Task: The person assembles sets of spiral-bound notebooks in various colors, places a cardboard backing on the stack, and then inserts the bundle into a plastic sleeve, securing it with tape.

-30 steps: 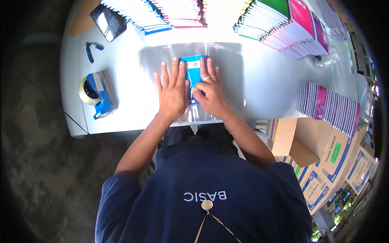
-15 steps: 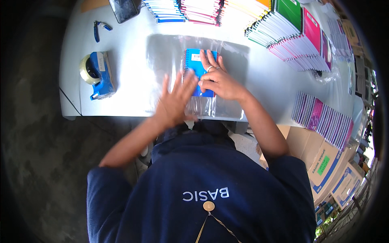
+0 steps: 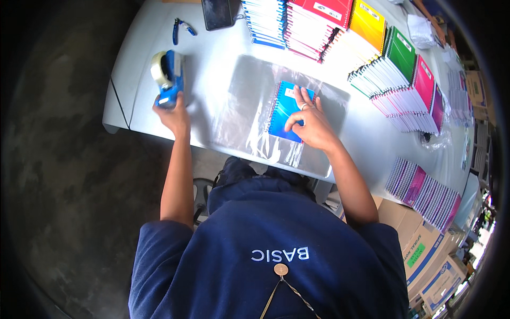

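- Across the white bench (image 3: 210,64), at the far side, coloured notebook stacks (image 3: 366,29).
- Nearer the front, clear plastic (image 3: 241,101) spread flat.
- Amid it, a blue notebook (image 3: 287,103); the right hand (image 3: 313,126) rests on its cover, some fingers outstretched.
- Leftward, a blue tape dispenser (image 3: 178,77), near end gripped by the left hand (image 3: 174,114).

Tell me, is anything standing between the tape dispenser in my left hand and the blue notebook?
Nothing visible stands in the way. Between the tape dispenser in your left hand and the blue notebook are only tabletop and clear plastic lying on it. Your right hand is over the notebook's right side, beyond that gap.
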`<state>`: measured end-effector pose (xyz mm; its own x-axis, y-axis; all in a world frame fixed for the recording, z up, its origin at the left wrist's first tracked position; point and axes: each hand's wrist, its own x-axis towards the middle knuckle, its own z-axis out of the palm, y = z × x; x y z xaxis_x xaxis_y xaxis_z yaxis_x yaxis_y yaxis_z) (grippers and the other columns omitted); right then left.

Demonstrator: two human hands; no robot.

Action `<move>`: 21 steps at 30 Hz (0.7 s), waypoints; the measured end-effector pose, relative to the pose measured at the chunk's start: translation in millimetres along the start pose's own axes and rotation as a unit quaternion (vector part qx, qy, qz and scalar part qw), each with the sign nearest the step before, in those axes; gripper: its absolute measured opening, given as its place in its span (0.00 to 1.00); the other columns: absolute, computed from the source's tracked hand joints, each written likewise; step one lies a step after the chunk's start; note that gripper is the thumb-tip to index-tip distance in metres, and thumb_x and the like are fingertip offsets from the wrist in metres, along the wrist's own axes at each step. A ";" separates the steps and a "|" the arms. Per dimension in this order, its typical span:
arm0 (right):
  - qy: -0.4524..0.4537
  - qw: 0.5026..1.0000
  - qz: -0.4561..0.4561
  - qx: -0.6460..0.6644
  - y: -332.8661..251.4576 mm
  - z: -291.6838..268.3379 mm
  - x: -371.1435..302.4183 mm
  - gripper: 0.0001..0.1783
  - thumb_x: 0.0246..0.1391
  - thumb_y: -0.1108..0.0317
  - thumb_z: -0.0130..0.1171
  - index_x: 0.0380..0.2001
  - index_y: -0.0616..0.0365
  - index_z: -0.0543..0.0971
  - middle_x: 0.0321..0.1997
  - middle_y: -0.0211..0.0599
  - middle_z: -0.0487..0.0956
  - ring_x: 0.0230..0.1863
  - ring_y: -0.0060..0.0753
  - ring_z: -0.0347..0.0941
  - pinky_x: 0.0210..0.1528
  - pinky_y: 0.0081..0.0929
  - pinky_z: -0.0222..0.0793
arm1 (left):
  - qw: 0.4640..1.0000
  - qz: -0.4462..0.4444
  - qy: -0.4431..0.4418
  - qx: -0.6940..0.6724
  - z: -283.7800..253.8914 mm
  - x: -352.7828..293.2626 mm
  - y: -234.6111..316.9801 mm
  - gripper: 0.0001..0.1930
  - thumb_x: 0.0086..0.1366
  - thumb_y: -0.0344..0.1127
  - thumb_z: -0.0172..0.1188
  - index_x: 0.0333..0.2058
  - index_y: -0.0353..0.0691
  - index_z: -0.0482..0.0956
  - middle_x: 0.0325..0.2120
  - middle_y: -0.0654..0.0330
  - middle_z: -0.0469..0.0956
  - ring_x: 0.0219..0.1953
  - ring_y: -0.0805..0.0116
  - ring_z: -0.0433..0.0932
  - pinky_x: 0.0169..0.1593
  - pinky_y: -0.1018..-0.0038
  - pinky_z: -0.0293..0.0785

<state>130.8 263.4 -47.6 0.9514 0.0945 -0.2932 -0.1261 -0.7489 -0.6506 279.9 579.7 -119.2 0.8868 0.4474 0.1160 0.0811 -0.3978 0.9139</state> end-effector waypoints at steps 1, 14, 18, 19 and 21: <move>0.003 1.000 0.006 -0.001 1.7 2.1 2.6 0.08 0.43 0.75 0.57 0.29 0.50 0.80 0.73 0.43 0.44 0.74 0.45 0.35 0.71 0.47 0.24 | 1.000 0.014 0.007 0.004 8.6 0.0 3.4 0.32 0.52 0.39 0.69 0.50 0.33 0.64 0.44 0.47 0.72 0.44 0.58 0.73 0.51 0.69 0.67; 0.081 0.996 0.048 -0.002 -6.3 4.8 3.1 0.45 0.33 0.64 0.74 0.56 0.49 0.60 0.70 0.36 0.52 0.72 0.41 0.42 0.68 0.58 0.39 | 0.866 -0.164 -0.427 0.201 7.6 69.0 91.5 0.25 0.62 0.52 0.53 0.49 0.37 0.75 0.39 0.56 0.75 0.32 0.71 0.66 0.33 0.76 0.62; 0.078 0.996 0.053 -0.007 -8.7 0.6 1.9 0.45 0.33 0.63 0.74 0.56 0.47 0.61 0.71 0.34 0.52 0.72 0.40 0.44 0.68 0.57 0.40 | 0.739 -0.173 -0.523 -0.387 -30.8 68.5 24.6 0.14 0.66 0.42 0.50 0.39 0.37 0.76 0.43 0.54 0.74 0.49 0.63 0.70 0.54 0.67 0.65; 0.080 0.995 0.057 -0.010 -6.3 1.1 2.2 0.45 0.33 0.63 0.74 0.56 0.47 0.61 0.71 0.34 0.52 0.72 0.39 0.45 0.68 0.56 0.40 | 0.792 -0.190 -0.496 -0.302 -38.8 60.0 15.4 0.12 0.66 0.41 0.50 0.35 0.38 0.76 0.40 0.55 0.76 0.45 0.66 0.73 0.54 0.66 0.67; 0.081 0.995 0.055 -0.014 -7.2 0.4 1.4 0.45 0.33 0.61 0.74 0.56 0.46 0.61 0.71 0.34 0.53 0.71 0.38 0.46 0.68 0.55 0.41 | 0.874 -0.150 -0.463 0.002 -44.2 55.5 10.1 0.10 0.61 0.39 0.58 0.28 0.37 0.78 0.31 0.58 0.80 0.36 0.67 0.78 0.42 0.69 0.73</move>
<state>132.9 269.2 -43.6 0.9654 -0.0940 -0.2432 -0.2260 -0.7667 -0.6009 309.9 635.9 -86.3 0.8134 -0.3068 -0.4942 0.3722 -0.3784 0.8475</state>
